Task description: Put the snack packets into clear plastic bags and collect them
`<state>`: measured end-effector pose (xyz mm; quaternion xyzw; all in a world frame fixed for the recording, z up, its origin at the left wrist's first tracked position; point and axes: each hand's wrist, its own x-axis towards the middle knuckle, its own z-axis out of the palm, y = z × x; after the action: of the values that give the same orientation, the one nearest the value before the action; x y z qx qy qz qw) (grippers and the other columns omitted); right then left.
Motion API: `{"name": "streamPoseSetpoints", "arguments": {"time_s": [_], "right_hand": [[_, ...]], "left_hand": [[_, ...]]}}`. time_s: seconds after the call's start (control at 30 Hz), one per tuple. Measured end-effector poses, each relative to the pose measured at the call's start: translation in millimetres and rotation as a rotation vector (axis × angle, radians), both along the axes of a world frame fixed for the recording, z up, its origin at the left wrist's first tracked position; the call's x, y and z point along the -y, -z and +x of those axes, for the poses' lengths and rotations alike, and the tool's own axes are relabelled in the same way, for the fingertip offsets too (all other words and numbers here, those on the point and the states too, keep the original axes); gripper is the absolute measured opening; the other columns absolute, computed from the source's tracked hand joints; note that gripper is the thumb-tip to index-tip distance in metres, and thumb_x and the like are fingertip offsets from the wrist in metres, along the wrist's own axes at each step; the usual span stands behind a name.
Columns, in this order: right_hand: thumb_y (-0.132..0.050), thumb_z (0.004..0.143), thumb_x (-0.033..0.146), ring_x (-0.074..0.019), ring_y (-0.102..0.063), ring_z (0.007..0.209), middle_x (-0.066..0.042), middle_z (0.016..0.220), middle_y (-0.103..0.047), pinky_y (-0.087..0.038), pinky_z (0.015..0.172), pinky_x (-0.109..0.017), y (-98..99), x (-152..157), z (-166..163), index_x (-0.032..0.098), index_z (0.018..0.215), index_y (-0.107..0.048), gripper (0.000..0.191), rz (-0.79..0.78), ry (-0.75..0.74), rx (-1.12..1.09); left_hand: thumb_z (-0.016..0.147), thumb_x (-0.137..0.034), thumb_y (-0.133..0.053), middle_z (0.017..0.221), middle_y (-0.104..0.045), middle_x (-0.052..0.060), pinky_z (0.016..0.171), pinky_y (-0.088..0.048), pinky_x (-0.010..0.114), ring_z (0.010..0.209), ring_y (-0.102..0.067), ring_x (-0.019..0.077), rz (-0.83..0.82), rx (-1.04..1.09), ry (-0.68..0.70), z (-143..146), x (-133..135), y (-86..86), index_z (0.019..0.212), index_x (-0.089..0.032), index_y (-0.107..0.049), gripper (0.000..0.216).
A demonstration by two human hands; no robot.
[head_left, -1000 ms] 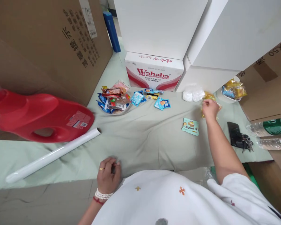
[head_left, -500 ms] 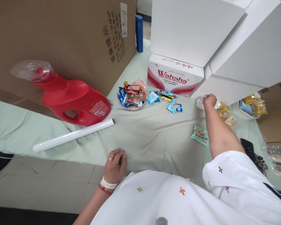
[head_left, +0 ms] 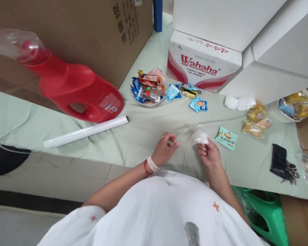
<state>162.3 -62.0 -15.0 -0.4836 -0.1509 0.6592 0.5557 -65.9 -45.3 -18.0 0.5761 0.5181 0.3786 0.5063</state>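
Crumpled clear plastic, which looks like a thin plastic bag (head_left: 199, 137), is pinched in my right hand (head_left: 210, 153) above the green cloth. My left hand (head_left: 164, 150) is to its left, with bent fingers, the thumb apart and nothing in it. A gap separates it from the bag. Just right of the bag lies a pale green snack packet (head_left: 226, 138). Beyond it, two white crumpled bundles (head_left: 240, 102) rest against the white boxes, beside yellow-wrapped snacks (head_left: 254, 128).
A bowl of wrapped snacks (head_left: 149, 89) stands near blue packets (head_left: 199, 104) and the Wahaha box (head_left: 202, 63). At left are a red jug (head_left: 79, 89) and a white tube (head_left: 86, 132). On the right sit a white tub (head_left: 274, 111), a black case (head_left: 278, 160) and keys (head_left: 291, 172).
My right hand has drawn back from beside the white boxes, bringing the plastic bag toward me. My left hand has moved right and forward, its fingers opening. The view has shifted.
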Motion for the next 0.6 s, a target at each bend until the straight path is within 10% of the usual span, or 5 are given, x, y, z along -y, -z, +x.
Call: {"name": "streamPoseSetpoints", "arguments": {"time_s": [0.2,0.47,0.6], "right_hand": [[-0.093,0.068,0.039,-0.003,-0.027,0.046,0.009,0.06,-0.045,-0.024,0.036,-0.011,-8.5,15,-14,0.019,0.082,-0.061,0.041,-0.076,-0.059,0.017],[-0.094,0.069,0.036,-0.0029,-0.033,0.047,0.007,0.062,-0.051,-0.026,0.036,-0.009,-1.2,30,14,0.02,0.078,-0.055,0.043,-0.161,0.023,-0.033],[-0.091,0.071,0.038,-0.0039,-0.039,0.047,0.006,0.06,-0.052,-0.029,0.035,-0.009,7.4,34,19,0.019,0.074,-0.057,0.038,-0.122,0.133,-0.082]], "left_hand": [[0.069,-0.046,-0.084,0.078,-0.06,0.001,0.068,-0.048,0.025,0.082,-0.057,0.0162,-0.251,0.262,0.045,48,-35,4.3,0.073,-0.019,-0.064,0.034],[0.069,-0.055,-0.081,0.078,-0.063,-0.001,0.064,-0.051,0.024,0.073,-0.062,0.0127,-0.454,0.516,-0.081,6,-28,7.2,0.078,-0.019,-0.058,0.043],[0.067,-0.044,-0.09,0.08,-0.066,0.0,0.068,-0.049,0.025,0.073,-0.058,0.0117,-0.297,0.548,-0.112,-16,-14,2.1,0.08,-0.018,-0.066,0.037]]}}
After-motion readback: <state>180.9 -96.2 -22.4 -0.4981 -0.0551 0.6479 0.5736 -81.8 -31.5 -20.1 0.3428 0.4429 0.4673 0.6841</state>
